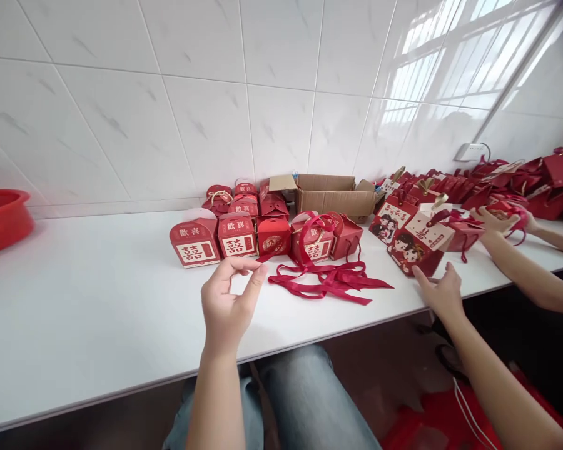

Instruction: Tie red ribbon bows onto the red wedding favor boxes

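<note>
Folded red boxes [194, 240] already stood on the desk [98, 300]; loose ribbons [328, 278] before them seemed left to use. The left hand's [228, 300] fingers nearly met at a ribbon end [266, 257], grip unclear; the right hand [441, 294] spread open beside a picture-printed box [416, 244].

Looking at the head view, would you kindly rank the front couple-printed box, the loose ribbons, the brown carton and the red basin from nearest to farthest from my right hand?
From your right hand:
1. Front couple-printed box, right at the fingertips.
2. Loose ribbons, to its left.
3. Brown carton, farther back by the wall.
4. Red basin, far left.
</note>
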The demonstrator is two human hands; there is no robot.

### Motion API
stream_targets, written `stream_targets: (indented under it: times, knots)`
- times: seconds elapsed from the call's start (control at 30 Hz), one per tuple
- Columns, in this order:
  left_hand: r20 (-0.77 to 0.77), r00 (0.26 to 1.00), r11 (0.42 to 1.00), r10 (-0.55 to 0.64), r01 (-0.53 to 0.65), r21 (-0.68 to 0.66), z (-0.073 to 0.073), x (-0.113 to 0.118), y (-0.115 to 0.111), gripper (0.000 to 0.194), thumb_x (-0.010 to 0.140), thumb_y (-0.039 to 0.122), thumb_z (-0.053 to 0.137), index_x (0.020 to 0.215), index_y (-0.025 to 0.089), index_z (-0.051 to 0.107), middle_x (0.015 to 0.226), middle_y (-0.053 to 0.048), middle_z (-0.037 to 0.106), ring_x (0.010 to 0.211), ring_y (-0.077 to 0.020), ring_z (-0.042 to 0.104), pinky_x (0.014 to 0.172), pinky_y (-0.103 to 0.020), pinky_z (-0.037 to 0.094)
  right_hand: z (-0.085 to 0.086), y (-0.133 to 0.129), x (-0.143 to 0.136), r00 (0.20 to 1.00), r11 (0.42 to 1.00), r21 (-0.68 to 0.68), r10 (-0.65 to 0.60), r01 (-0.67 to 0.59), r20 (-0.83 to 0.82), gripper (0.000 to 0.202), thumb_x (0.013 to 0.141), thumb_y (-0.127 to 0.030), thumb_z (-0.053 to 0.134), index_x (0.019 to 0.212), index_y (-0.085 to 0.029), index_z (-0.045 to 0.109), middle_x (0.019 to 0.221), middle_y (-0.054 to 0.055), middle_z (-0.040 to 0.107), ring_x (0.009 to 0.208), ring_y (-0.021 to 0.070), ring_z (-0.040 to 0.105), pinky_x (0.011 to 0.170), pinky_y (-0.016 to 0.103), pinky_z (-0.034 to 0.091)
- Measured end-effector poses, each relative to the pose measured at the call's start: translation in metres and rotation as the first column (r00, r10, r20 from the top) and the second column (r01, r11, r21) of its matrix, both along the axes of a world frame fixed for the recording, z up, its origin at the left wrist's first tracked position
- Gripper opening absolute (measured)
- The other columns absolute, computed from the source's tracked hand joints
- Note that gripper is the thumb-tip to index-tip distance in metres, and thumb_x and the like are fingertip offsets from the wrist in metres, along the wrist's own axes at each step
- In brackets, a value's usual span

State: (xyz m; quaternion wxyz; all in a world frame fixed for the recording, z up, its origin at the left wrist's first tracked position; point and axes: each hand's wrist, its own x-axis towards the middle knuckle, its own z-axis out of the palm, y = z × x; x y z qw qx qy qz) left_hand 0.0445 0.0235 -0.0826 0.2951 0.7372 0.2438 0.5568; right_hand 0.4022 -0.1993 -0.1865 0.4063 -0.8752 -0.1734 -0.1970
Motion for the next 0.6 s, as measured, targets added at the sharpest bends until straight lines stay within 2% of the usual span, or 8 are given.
stream_targets:
  times: [0.07,0.13,0.2,0.27,0.33,0.47,0.6]
  knots:
    - [-0.273,0.962,1.000,0.029,-0.029,0.005,-0.010,0.010,0.006,0.018,0.087,0.037,0.056,0.086,0.020,0.058,0.087,-0.004,0.066,0.086,-0.0180,0.062,0.081,-0.032,0.050,-0.006,0.006,-0.018,0.997,0.999,0.008,0.051,-0.051,0.056,0.091,0.076,-0.064,0.048,0.135,0.004,0.033,0.134,0.037,0.037,0.098,0.0336,0.060,0.079,0.048,0.050]
    - [-0.478,0.878,1.000,-0.003,0.008,0.008,-0.024,0.026,0.010,0.019,0.085,0.036,0.056,0.095,0.020,0.057,0.102,-0.007,0.067,0.099,-0.0207,0.061,0.088,-0.036,0.048,-0.013,0.013,-0.038,0.980,0.985,-0.035,0.169,-0.166,0.108,0.075,0.076,-0.060,0.049,0.129,-0.007,0.045,0.132,0.026,0.047,0.108,0.0316,0.056,0.086,0.045,0.048]
    - [-0.606,0.794,0.998,-0.051,0.058,-0.007,-0.042,0.043,0.010,0.033,0.080,0.037,0.061,0.108,0.020,0.057,0.122,-0.012,0.062,0.115,-0.0267,0.055,0.098,-0.044,0.043,-0.019,0.020,-0.055,0.956,0.963,-0.105,0.262,-0.250,0.130,0.058,0.076,-0.055,0.052,0.116,-0.014,0.055,0.122,0.018,0.058,0.112,0.0314,0.054,0.092,0.046,0.043]
    - [-0.729,0.681,0.997,-0.074,0.071,-0.035,-0.059,0.058,0.007,0.048,0.076,0.043,0.064,0.118,0.020,0.056,0.139,-0.017,0.050,0.130,-0.0356,0.043,0.106,-0.058,0.031,-0.024,0.026,-0.066,0.955,0.956,-0.157,0.269,-0.249,0.124,0.045,0.079,-0.049,0.050,0.108,-0.015,0.058,0.113,0.017,0.063,0.109,0.0320,0.054,0.093,0.049,0.040]
    - [-0.813,0.577,0.997,-0.077,0.066,-0.047,-0.070,0.067,0.005,0.055,0.081,0.050,0.056,0.127,0.020,0.053,0.148,-0.019,0.040,0.138,-0.0388,0.031,0.108,-0.064,0.021,-0.027,0.029,-0.070,0.963,0.956,-0.194,0.245,-0.221,0.114,0.033,0.083,-0.042,0.047,0.100,-0.016,0.058,0.111,0.015,0.064,0.107,0.0317,0.054,0.092,0.050,0.038]
    - [-0.894,0.445,0.997,-0.049,0.071,-0.019,-0.076,0.069,0.003,0.065,0.088,0.059,0.037,0.139,0.020,0.042,0.156,-0.015,0.025,0.144,-0.0358,0.018,0.112,-0.061,0.013,-0.026,0.029,-0.070,0.968,0.946,-0.255,0.231,-0.200,0.101,0.018,0.088,-0.030,0.045,0.086,-0.017,0.057,0.117,0.014,0.061,0.109,0.0287,0.052,0.092,0.045,0.038]
    - [-0.927,0.374,0.999,-0.009,0.053,0.012,-0.068,0.067,-0.002,0.074,0.088,0.064,0.032,0.145,0.018,0.034,0.157,-0.016,0.022,0.145,-0.0379,0.013,0.112,-0.062,0.011,-0.018,0.026,-0.075,0.975,0.938,-0.300,0.207,-0.172,0.086,0.023,0.092,-0.035,0.051,0.097,-0.014,0.059,0.112,0.009,0.060,0.106,0.0224,0.054,0.094,0.043,0.040]
